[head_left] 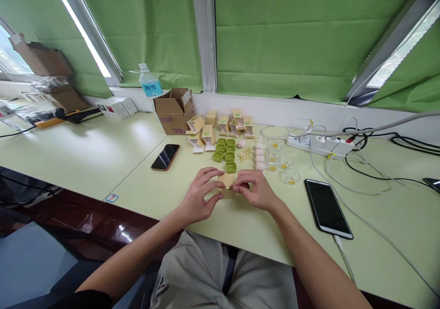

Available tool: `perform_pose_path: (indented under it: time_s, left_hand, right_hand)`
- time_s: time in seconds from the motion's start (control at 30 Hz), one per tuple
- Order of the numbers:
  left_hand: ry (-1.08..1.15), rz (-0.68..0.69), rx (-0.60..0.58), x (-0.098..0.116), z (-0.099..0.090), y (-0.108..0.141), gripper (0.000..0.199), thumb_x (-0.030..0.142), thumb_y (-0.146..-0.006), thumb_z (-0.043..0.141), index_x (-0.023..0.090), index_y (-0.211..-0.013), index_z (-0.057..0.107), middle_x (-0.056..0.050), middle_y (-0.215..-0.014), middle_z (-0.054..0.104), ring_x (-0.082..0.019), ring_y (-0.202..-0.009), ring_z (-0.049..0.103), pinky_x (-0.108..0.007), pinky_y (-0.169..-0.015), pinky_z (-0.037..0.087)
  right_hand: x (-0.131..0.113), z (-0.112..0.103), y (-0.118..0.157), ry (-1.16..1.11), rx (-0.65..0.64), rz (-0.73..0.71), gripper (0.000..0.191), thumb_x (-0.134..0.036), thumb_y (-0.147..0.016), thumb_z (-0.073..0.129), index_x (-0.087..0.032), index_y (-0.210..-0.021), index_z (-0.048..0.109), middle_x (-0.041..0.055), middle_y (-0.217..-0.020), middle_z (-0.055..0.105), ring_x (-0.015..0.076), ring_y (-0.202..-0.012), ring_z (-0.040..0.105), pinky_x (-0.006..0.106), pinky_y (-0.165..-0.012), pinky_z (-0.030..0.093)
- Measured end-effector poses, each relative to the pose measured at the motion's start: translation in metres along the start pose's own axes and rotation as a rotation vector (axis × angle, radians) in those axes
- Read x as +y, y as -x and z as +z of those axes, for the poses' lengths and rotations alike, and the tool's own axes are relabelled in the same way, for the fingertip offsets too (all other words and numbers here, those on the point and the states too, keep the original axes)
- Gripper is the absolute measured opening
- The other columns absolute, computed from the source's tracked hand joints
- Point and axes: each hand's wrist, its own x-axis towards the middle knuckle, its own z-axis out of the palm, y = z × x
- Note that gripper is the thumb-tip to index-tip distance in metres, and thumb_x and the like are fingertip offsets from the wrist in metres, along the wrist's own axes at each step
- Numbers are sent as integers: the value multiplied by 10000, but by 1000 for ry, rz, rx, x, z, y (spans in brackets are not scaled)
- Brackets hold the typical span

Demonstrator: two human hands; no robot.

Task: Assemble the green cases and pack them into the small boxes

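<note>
Near the table's front edge I have a small tan cardboard box (227,180) between both hands. My left hand (199,196) grips its left side, thumb low and fingers along the top. With fingertips pinched together, my right hand (254,189) holds the box's right front edge. Just beyond stand several small green square containers (230,167) in two columns. Right of them lie small yellow clip-like pieces (244,154), a row of pale pink pieces (260,157) and clear plastic cups (289,176) with yellow spots. The inside of the held box is hidden.
Behind are several open small tan boxes (208,135) and a larger open cardboard carton (174,112), with a water bottle (150,83) beside it. Phones lie left (165,157) and right (328,208). A power strip (319,145) trails cables over the right side.
</note>
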Motion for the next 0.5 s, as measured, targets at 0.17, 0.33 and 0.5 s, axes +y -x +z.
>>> perform_pose_path:
  time_s: [0.17,0.33,0.5]
  left_hand:
    - [-35,-175,-124,3,-3,-3,681,262,-930,814,294,-1552,538,-128,-1442,712,-351,-1315,612,-599,-1132,576]
    - [-66,-244,-215,6,-11,-12,779,314,-917,835,293,-1615,489,-126,-1355,726,-347,-1266,661,-539,-1097,586]
    - [-143,-246,-360,2,-15,-25,760,414,-922,835,257,-1602,534,-144,-1355,758,-361,-1210,731,-493,-1023,599]
  right_hand:
    - [-5,-1,-1,24,136,-27,253,-260,-957,686,-233,-717,762,4,-628,601,150,-573,497,309,-564,401]
    - [-5,-1,-2,125,275,-60,315,-274,-969,659,-232,-658,686,-10,-562,546,138,-523,432,310,-538,350]
    - [-6,0,-1,193,418,-77,339,-289,-1001,629,-232,-670,672,-4,-568,566,137,-508,442,315,-529,345]
